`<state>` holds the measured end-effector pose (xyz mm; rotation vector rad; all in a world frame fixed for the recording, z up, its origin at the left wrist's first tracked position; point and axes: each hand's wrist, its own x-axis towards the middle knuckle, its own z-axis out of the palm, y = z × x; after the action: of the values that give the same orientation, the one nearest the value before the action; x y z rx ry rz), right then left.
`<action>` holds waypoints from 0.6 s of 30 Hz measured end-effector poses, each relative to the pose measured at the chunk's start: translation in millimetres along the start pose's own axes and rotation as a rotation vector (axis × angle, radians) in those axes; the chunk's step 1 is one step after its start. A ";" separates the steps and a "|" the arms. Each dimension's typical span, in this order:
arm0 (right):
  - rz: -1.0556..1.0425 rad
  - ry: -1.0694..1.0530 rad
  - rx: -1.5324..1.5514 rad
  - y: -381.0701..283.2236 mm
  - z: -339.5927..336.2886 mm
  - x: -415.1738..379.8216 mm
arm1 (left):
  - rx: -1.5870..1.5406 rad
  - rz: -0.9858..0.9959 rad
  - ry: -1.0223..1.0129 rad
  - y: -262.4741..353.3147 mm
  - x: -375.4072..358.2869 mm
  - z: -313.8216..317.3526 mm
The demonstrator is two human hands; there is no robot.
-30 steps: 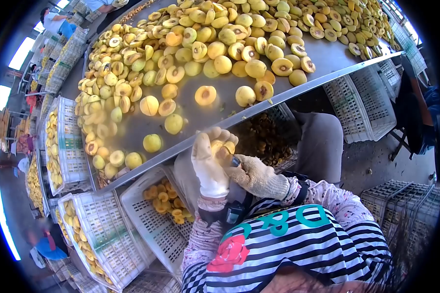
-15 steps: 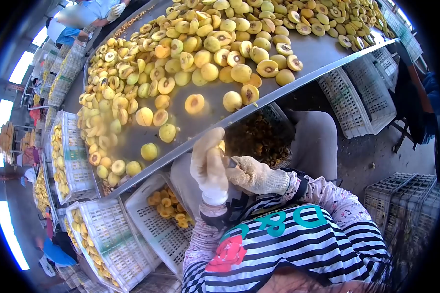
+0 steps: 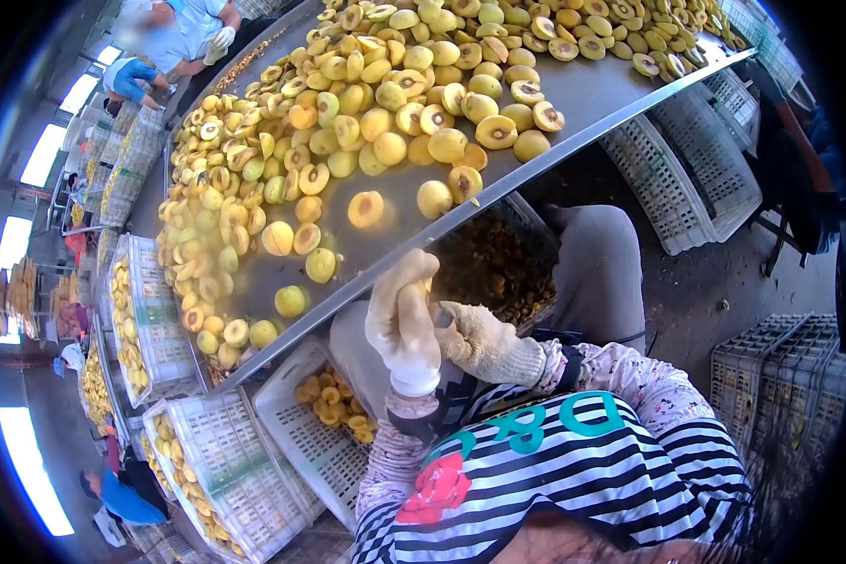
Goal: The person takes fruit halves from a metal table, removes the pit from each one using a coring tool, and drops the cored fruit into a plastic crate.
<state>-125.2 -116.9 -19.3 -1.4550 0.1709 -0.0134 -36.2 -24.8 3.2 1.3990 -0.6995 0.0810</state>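
Note:
My left hand (image 3: pixel 404 320), in a pale glove, is raised just off the metal table's edge (image 3: pixel 395 266). Its fingers are closed on a yellow fruit piece (image 3: pixel 429 284), of which only a sliver shows. Close beside it, my gloved right hand (image 3: pixel 484 344) is closed, with a small dark thing at its fingertips that is too small to name. Many yellow fruit halves (image 3: pixel 367 209) lie on the table, some with brown centres facing up. Beneath the hands and the table edge is a container of brown bits (image 3: pixel 498 268).
A white crate (image 3: pixel 287 414) with fruit pieces stands at lower left, beside fuller crates (image 3: pixel 244 479). More crates (image 3: pixel 672 179) are at the right, with stacked ones (image 3: pixel 775 376) lower down. A co-worker (image 3: pixel 183 38) is at the table's far left; another person (image 3: pixel 127 493) is at lower left.
The view has shifted slightly, so the table and crates sit a little differently. My right hand has moved slightly down, while my left hand keeps nearly the same pose.

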 end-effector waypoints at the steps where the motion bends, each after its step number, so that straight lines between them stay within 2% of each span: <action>1: -0.027 0.043 0.036 -0.6 4.5 -2.2 | -0.186 -0.127 0.052 2.1 0.5 1.7; 3: 0.015 0.083 -0.023 -6.5 7.1 -5.1 | -0.554 -0.383 0.167 7.9 -0.6 5.0; 4: 0.045 0.082 -0.041 -14.7 6.5 -4.1 | -0.461 -0.414 0.249 7.8 -0.2 9.2; 5: 0.076 0.083 -0.059 -18.9 5.7 -3.9 | -0.453 -0.414 0.243 8.0 -0.1 9.7; 6: -0.021 0.062 -0.014 -10.8 5.0 -1.4 | -0.447 -0.413 0.239 7.4 0.4 9.3; 7: 0.009 0.030 0.011 -5.9 5.0 -1.4 | -0.437 -0.416 0.240 7.2 -1.6 7.0; 9: 0.060 -0.030 0.061 -2.0 3.7 0.3 | -0.345 -0.336 0.142 4.9 -2.5 0.7; 10: -0.007 -0.071 0.186 -6.0 3.2 -0.1 | -0.332 -0.305 0.098 5.9 -2.6 -0.4; 11: -0.005 -0.077 0.119 -8.5 2.0 -2.6 | -0.318 -0.277 0.053 8.9 -3.5 -2.4; 12: -0.008 -0.085 0.052 -11.1 -0.6 -2.7 | -0.175 -0.275 0.005 14.7 -2.4 -6.6; 13: -0.011 -0.099 -0.018 -12.7 -3.5 -1.4 | -0.077 -0.179 -0.043 14.7 -0.1 -8.2; 15: -0.048 -0.211 0.194 -12.2 -8.3 0.6 | 0.118 0.007 -0.141 11.7 5.0 -9.1; 16: 0.071 -0.301 0.263 -10.2 -15.4 2.1 | 0.197 0.240 -0.175 3.4 12.1 -9.4; 18: 0.331 -0.454 0.373 -5.9 -29.6 5.3 | 0.186 0.246 -0.203 4.0 13.5 -10.6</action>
<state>-123.1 -147.4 -17.2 -1.0127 0.0314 0.5257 -23.0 -19.0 13.3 1.5056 -1.0537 0.2042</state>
